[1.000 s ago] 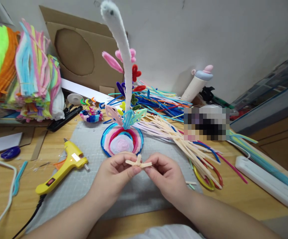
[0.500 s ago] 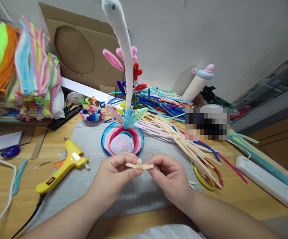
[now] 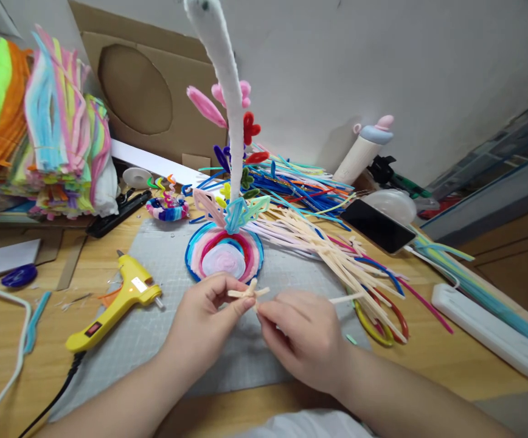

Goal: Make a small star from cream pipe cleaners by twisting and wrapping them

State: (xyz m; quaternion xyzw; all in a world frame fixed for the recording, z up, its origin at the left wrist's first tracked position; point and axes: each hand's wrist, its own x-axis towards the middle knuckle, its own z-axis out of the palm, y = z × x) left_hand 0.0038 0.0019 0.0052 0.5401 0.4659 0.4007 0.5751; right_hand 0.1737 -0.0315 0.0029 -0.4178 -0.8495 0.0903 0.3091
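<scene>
Pinched between thumb and fingers of my left hand (image 3: 213, 310) is a small cream pipe-cleaner piece (image 3: 251, 292) with several short arms. My right hand (image 3: 303, 331) is closed at the piece's lower right, its fingertips touching one arm. Just beyond both hands stands a round base of coiled pipe cleaners (image 3: 191, 252) in blue, pink and red. From it rises a tall white fuzzy stem (image 3: 236, 128), with pink, red, purple and green flower shapes around it. Loose cream pipe cleaners (image 3: 337, 258) lie to the right.
A yellow glue gun (image 3: 122, 298) lies left on the grey cutting mat (image 3: 154, 261). Pipe-cleaner bundles (image 3: 54, 121) are at the back left. On the right are a phone (image 3: 378, 226), a white power strip (image 3: 487, 331) and a bottle (image 3: 362, 152).
The cream piece has turned and tilted upward in my left hand. My right hand has rolled over, its back now facing up, with its fingertips lower on the piece.
</scene>
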